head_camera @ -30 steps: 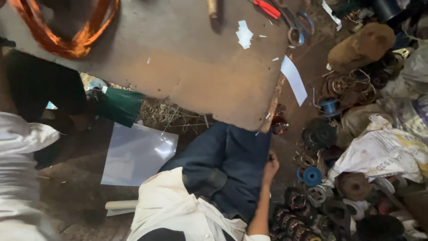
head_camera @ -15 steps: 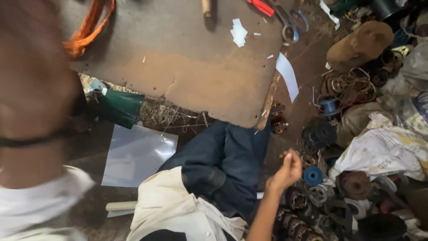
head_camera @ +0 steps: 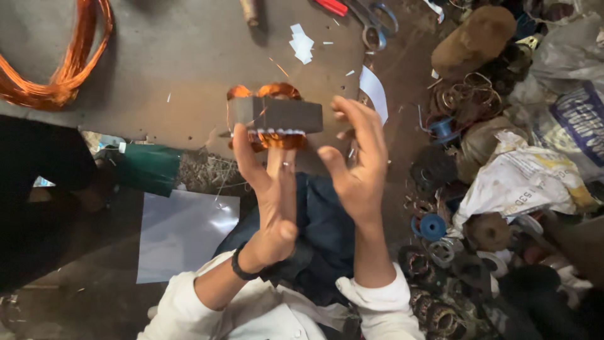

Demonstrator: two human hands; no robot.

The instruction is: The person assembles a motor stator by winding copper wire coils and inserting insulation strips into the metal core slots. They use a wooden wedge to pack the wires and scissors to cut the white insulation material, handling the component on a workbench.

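Left hand: grey laminated metal block wound with copper wire is gripped from below.
Right hand: fingers spread, beside block.

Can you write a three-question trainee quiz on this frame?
1. True or false: the left hand holds the grey block wound with copper wire.
2. Which lies at the board's top left? A) scissors B) a copper wire coil C) a blue spool
3. Fill in: the right hand is ____ beside the block, fingers spread.

Key
1. True: the thumb and fingers support the block from below.
2. B. The scissors lie at the top right, and the blue spool sits among the scrap on the right.
3. Open.
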